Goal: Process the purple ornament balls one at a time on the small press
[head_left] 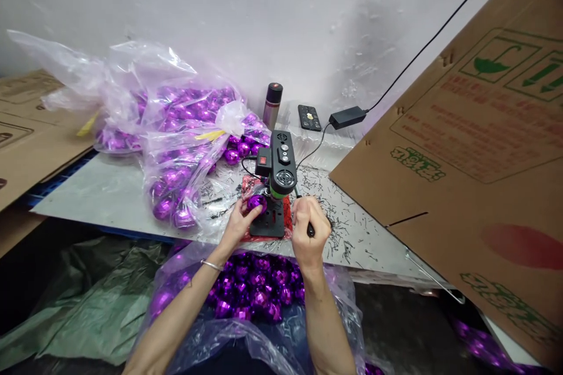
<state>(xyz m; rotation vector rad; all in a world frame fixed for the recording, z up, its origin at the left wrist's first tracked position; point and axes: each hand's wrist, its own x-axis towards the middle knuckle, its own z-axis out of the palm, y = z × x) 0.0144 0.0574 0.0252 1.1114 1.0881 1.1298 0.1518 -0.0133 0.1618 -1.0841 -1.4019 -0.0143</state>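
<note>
near the front edge of the work surface (118, 187), a purple mirrored ball (256, 204) sits over the left rear part of a black base plate (269, 225); contact with the plate cannot be confirmed. the left hand (240, 221) grips it, thumb and fingers parted only by the ball. the right hand (313, 215) is closed in a fist round the lever handle (311, 230) of a benchtop machine (284, 158).

caution: lever pressure on an off-centre ball could make it roll or slip; left fingertips, close to the machine head, could be caught. loose black strands (341, 240) may lodge under the plate.

obstructions: a cardboard box (461, 158) overlaps the right edge, limiting right-arm clearance; a filled plastic bag (176, 146) crowds the left rear. a flask (272, 105), phone (310, 118) and power adapter (347, 118) occupy the rear edge.
</note>
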